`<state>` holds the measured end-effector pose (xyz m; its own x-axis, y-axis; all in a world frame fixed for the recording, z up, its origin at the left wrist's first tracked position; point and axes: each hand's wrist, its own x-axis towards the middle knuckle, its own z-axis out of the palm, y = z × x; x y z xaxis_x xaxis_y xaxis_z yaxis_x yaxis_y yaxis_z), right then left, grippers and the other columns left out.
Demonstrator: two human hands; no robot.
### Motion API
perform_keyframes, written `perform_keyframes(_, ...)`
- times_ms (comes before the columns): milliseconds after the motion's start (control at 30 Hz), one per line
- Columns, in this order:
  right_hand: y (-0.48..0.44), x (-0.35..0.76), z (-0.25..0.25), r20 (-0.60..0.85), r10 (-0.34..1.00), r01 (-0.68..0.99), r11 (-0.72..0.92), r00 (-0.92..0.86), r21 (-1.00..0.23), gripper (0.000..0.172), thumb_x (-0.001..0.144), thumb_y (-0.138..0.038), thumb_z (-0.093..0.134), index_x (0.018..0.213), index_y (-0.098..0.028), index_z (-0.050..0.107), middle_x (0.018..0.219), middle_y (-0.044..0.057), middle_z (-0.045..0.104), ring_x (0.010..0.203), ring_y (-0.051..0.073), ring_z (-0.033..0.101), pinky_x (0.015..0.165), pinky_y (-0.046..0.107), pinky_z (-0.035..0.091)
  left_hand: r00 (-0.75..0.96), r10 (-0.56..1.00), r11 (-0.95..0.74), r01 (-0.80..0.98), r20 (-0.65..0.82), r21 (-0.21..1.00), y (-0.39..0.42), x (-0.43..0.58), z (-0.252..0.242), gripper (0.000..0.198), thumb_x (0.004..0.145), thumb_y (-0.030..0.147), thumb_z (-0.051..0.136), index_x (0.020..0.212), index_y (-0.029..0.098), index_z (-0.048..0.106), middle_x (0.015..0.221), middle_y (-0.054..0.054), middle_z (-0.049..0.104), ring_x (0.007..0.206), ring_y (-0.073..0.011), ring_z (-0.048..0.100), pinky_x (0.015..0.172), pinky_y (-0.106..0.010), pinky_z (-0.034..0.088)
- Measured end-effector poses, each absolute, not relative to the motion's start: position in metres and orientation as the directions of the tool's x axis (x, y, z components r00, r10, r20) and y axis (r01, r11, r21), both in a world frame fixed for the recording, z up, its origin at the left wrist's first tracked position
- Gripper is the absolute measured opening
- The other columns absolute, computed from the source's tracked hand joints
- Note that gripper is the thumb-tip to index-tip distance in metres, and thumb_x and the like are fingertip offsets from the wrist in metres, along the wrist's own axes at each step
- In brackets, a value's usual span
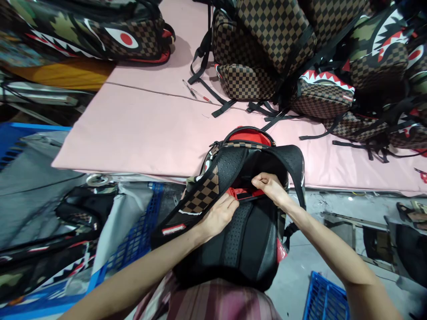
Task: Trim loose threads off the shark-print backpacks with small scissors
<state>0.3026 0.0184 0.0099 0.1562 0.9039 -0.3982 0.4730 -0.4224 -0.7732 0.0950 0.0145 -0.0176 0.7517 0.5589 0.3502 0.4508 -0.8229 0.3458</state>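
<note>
A black backpack (256, 240) with a padded back panel leans between my lap and the table edge, its straps facing me. One strap (205, 191) bears a brown check patch. Across the upper back panel, a pocket with red lining (255, 194) gapes a little. My left hand (220, 213) is closed, pinching the left end of that pocket's edge. Just above the opening's right side, my right hand (268, 186) is closed in a pinch; what its fingertips hold, if anything, is too small to make out. The bag's top compartment (248, 135) shows red inside.
Several check and camouflage backpacks (276, 35) are heaped at the back right of the pink table (133, 129). Another bag (126, 38) lies at the far left. Pens (196, 92) rest near the middle. Blue crates (325, 295) stand on the floor.
</note>
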Motion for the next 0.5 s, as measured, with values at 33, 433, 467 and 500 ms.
perform_keyframes(33, 0.018, 0.305, 0.010, -0.385, 0.907, 0.437, -0.419, 0.169, -0.796, 0.022, 0.074, -0.039, 0.057, 0.076, -0.017, 0.063, 0.070, 0.001, 0.065, 0.067, 0.015, 0.060, 0.062, 0.024, 0.042, 0.747, 0.590, -0.797, 0.479, 0.306, 0.369, 0.016, 0.096, -0.013, 0.019, 0.089, 0.015, 0.041, 0.076, 0.016, 0.055, 0.069, -0.003, 0.058, 0.071, -0.0158, 0.055, 0.070, -0.029, 0.043)
perform_keyframes(433, 0.019, 0.309, 0.005, -0.332, 0.918, 0.366, -0.392, 0.216, -0.844, 0.023, 0.070, -0.039, 0.057, 0.073, -0.017, 0.061, 0.064, 0.000, 0.060, 0.060, 0.013, 0.054, 0.059, 0.025, 0.041, 0.580, 0.634, -0.438, 0.814, -0.511, 0.381, 0.082, 0.153, 0.035, 0.018, 0.079, 0.037, 0.055, 0.084, 0.027, 0.070, 0.078, -0.004, 0.069, 0.081, -0.0198, 0.063, 0.067, -0.025, 0.040)
perform_keyframes(467, 0.019, 0.310, 0.006, -0.333, 0.919, 0.375, -0.391, 0.213, -0.840, 0.023, 0.071, -0.039, 0.057, 0.072, -0.017, 0.061, 0.064, -0.001, 0.060, 0.060, 0.013, 0.054, 0.059, 0.024, 0.041, 0.585, 0.635, -0.439, 0.811, -0.504, 0.387, 0.082, 0.154, 0.033, 0.018, 0.079, 0.036, 0.055, 0.082, 0.027, 0.070, 0.078, -0.004, 0.069, 0.081, -0.0200, 0.063, 0.066, -0.026, 0.040)
perform_keyframes(500, 0.018, 0.312, 0.007, -0.333, 0.919, 0.394, -0.391, 0.210, -0.832, 0.022, 0.072, -0.038, 0.056, 0.072, -0.017, 0.061, 0.064, 0.000, 0.061, 0.060, 0.013, 0.055, 0.058, 0.024, 0.041, 0.585, 0.642, -0.441, 0.811, -0.496, 0.385, 0.080, 0.154, 0.031, 0.019, 0.080, 0.034, 0.053, 0.081, 0.025, 0.070, 0.078, -0.005, 0.069, 0.079, -0.0203, 0.064, 0.065, -0.026, 0.040)
